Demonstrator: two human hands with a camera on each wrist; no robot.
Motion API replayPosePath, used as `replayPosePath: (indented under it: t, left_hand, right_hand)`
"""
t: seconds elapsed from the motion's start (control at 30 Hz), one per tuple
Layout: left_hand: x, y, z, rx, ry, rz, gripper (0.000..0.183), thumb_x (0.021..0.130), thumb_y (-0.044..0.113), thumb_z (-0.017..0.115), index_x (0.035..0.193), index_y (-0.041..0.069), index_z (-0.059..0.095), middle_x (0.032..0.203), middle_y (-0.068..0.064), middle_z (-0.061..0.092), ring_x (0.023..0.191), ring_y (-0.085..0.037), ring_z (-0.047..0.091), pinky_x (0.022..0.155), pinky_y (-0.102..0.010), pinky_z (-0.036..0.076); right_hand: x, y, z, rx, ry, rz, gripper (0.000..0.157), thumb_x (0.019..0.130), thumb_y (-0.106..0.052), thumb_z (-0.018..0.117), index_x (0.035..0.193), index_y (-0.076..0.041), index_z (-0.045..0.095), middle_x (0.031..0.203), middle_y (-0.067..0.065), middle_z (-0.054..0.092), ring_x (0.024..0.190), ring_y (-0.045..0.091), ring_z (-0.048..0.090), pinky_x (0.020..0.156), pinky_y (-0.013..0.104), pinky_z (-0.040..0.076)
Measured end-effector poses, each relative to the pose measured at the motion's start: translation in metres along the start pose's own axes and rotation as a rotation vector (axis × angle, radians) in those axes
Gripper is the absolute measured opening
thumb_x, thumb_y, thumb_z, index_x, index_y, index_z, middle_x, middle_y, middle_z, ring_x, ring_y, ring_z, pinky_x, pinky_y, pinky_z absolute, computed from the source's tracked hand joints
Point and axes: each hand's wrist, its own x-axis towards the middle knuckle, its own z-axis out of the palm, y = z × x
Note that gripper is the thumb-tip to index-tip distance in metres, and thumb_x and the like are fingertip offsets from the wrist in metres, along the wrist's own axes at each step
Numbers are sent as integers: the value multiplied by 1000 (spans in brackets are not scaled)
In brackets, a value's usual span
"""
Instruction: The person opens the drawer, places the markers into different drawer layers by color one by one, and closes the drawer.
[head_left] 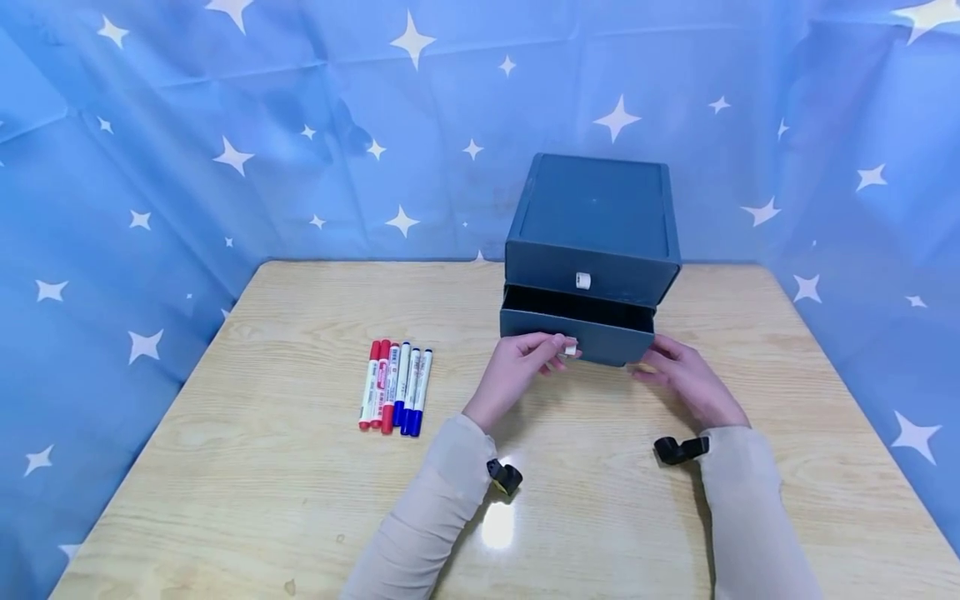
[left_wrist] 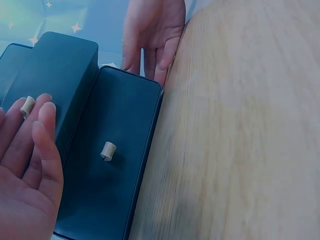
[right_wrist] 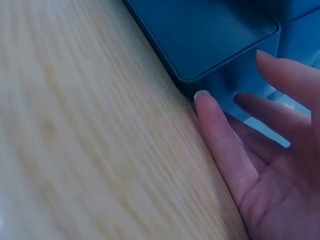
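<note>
A dark blue drawer cabinet (head_left: 596,204) stands at the back of the table. Its middle drawer (head_left: 607,337) is pulled part way out, and its dark inside shows from above. My left hand (head_left: 517,367) pinches this drawer's small white knob (left_wrist: 28,107) in its fingertips. Below, the bottom drawer (left_wrist: 127,107) is closed, with a white knob of its own; in the head view the middle one hides it. My right hand (head_left: 690,382) has its fingers extended along the cabinet's lower right side, one fingertip (right_wrist: 202,97) right at the bottom front corner.
Red markers (head_left: 378,383) and blue markers (head_left: 412,392) lie side by side in a row on the wooden table (head_left: 247,467), left of the cabinet. The closed top drawer (head_left: 540,267) has a white knob. A blue star-patterned curtain (head_left: 300,108) hangs behind.
</note>
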Motion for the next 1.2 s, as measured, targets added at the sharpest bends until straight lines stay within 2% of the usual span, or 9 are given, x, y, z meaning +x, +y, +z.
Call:
replayPosePath:
  t: [0.17,0.3,0.47,0.63,1.0,1.2]
  left_hand:
    - [-4,1,0,14,-2,-19,31,92,33,48,104,11,67,97,-2,67,80,-27,61,76,-44,47]
    - [-5,3,-2,23,1,-39,32,91,36,48,103,14,67,95,4,67,69,-31,62,63,-42,47]
    - [-7,6,-5,16,9,-81,34,90,42,48,99,16,69,93,6,67,60,-38,58,45,-36,39]
    - [-10,9,-4,-7,2,-101,40,91,45,43,100,15,69,93,3,68,58,-46,54,38,-30,31]
    - [-12,10,-3,-24,-3,-96,38,92,41,44,101,14,69,92,2,68,58,-42,56,39,-26,32]
    - [-14,13,-4,24,-7,-109,37,91,42,45,98,15,70,90,4,68,56,-37,59,45,-33,39]
  right_hand:
    - [1,2,-1,-12,-20,-30,55,87,-40,52,135,-17,38,139,4,31,111,20,51,85,30,44]
    - [3,1,-2,-25,-31,-77,50,89,-38,49,135,-21,38,139,3,33,114,18,48,83,29,45]
    - [4,0,-2,-15,-55,-104,49,91,-36,47,136,-20,36,139,4,33,116,19,46,84,30,45]
    - [2,-1,-2,-9,-36,-93,49,91,-36,48,135,-18,38,138,5,34,112,19,49,83,30,46]
    - [-9,-18,3,-23,-35,-57,55,90,-36,50,138,-15,33,140,7,30,110,15,51,86,33,44]
    - [-5,-9,0,-23,-35,-77,53,90,-36,49,136,-14,36,137,8,34,109,16,51,84,29,45]
